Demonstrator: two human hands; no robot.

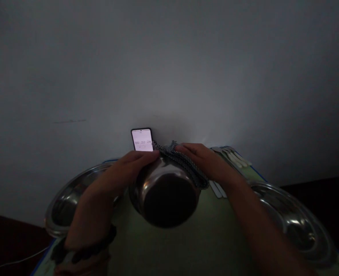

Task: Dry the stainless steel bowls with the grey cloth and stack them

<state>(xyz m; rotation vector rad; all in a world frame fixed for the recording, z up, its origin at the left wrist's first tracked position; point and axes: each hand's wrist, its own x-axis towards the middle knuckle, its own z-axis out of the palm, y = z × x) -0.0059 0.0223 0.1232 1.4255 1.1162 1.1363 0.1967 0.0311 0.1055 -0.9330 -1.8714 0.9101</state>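
Observation:
A shiny metal bowl (171,199) is held up over the table, tilted so that its round, dark base faces me. My left hand (131,165) grips its left side, the thumb lying along the upper edge. On the right, my right hand (202,159) presses a dark checked cloth (190,166) against the bowl's outer wall. The cloth drapes over the top and right side of the bowl. The fingertips of both hands are partly hidden behind the bowl and cloth.
A phone (142,140) showing a timer leans on the wall. Large metal basins stand left (61,207) and right (297,226). White-handled cutlery (234,157) lies at the back right of the green table (169,249). A cable (20,262) runs at lower left.

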